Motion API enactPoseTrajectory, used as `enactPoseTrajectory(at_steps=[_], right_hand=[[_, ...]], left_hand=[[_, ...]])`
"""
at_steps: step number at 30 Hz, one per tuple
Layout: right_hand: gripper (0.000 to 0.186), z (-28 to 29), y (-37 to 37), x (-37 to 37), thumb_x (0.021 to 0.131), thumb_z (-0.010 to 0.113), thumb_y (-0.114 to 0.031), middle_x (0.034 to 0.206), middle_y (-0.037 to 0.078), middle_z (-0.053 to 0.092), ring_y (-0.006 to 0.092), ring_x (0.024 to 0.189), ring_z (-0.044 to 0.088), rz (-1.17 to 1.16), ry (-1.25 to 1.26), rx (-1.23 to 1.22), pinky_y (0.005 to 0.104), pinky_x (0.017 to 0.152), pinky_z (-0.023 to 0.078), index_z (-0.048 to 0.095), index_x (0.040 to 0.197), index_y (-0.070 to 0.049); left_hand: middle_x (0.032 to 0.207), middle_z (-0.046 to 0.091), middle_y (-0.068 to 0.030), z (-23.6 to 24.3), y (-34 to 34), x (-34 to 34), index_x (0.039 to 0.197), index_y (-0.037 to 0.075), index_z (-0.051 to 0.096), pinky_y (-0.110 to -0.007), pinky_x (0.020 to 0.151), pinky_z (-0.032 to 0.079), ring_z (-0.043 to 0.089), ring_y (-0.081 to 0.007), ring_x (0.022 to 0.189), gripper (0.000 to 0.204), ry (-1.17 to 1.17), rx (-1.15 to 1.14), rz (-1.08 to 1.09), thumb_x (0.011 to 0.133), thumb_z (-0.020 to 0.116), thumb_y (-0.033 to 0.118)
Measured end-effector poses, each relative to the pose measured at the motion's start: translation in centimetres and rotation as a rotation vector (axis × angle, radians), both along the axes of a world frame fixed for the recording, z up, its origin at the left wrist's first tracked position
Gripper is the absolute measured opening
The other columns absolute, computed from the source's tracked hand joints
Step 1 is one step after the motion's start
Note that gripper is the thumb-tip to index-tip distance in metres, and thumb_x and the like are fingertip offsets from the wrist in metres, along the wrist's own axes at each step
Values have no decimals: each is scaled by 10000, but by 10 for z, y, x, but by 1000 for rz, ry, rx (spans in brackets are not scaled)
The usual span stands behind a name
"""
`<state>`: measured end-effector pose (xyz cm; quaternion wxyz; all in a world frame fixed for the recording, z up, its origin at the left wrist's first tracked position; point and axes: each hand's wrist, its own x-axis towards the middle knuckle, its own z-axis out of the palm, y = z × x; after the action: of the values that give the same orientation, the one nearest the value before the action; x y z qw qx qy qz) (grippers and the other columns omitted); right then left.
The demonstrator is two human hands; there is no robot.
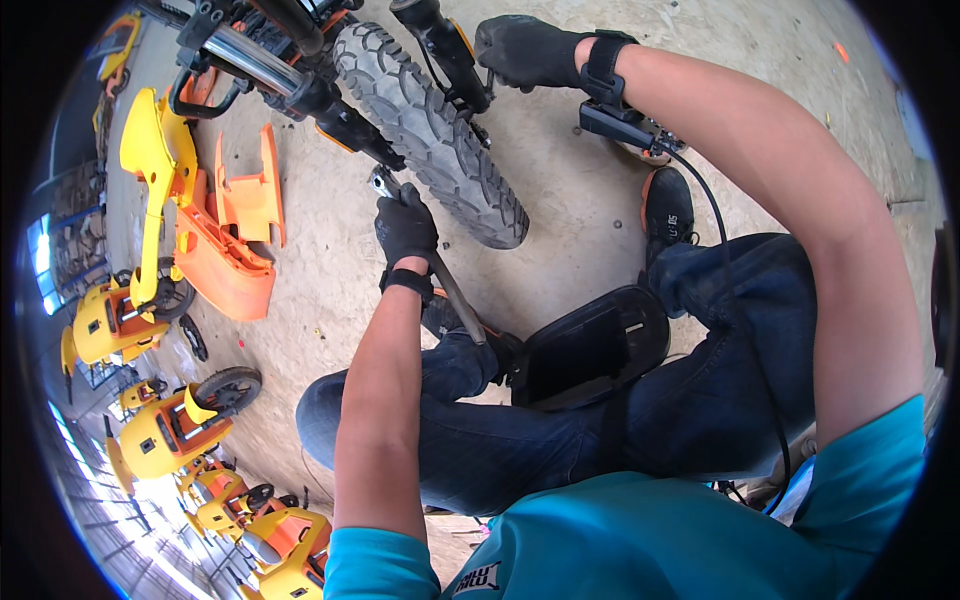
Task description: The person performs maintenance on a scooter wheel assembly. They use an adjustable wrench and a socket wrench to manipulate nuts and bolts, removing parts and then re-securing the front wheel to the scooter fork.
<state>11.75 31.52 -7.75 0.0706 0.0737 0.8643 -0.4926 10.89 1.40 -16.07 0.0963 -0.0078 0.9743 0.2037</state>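
My left hand [405, 222], in a black glove, is closed round a long-handled socket wrench [458, 300]. The wrench's shiny head sits beside the lower end of the left fork leg [352, 132], close to the wheel axle; whether it is seated on a fastener I cannot tell. A knobby, dusty tyre [430, 130] stands between the two fork legs. On its far right side my right hand [528, 52], also gloved in black, has its fingers curled in beside the right fork leg [440, 50]. What it grips there, if anything, is hidden.
Orange body panels [225, 260] and a yellow panel [160, 150] lie on the concrete floor [300, 350] at left. Several yellow-orange motorbikes [175, 430] stand beyond. A black tray-like case [590, 350] sits between my legs. A cable [722, 230] runs along my right arm.
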Motion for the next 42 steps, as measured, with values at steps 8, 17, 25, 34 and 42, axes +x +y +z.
enactPoseTrajectory(at_steps=[8,17,25,34,42], right_hand=[[100,-49,19,-40,639,604,-166,686,123,624,303,696,604,416,524,949,373,656,496,654,650,-80],[294,-16,30,-23,943,495,-346,735,50,584,123,578,563,85,-101,-526,271,528,500,536,1027,-67],[343,-25,49,-36,958,457,-358,756,69,606,123,589,567,103,-47,-478,265,546,489,584,1062,-57],[364,-87,42,-71,950,447,-347,727,-31,510,79,585,428,7,67,-393,204,507,363,566,1187,-97],[394,-126,21,-88,882,486,-75,1042,113,587,187,822,612,-5,267,-210,292,675,519,490,1276,-93]], left_hand=[[769,618,-285,5,6,4,872,-29,536,-498,662,472,605,-450,763,361,34,-8,-18,897,519,331],[788,626,-277,21,7,6,897,-17,531,-494,670,479,607,-445,760,375,28,-73,-29,903,500,357],[773,624,-273,19,9,5,889,-20,524,-495,664,477,609,-443,758,378,30,-53,-36,900,512,358],[774,615,-275,20,7,3,889,-16,534,-495,646,463,594,-454,765,344,9,-44,-29,888,527,328],[731,609,-282,19,4,3,880,-16,508,-519,636,461,594,-462,721,373,37,-34,-99,911,490,355]])
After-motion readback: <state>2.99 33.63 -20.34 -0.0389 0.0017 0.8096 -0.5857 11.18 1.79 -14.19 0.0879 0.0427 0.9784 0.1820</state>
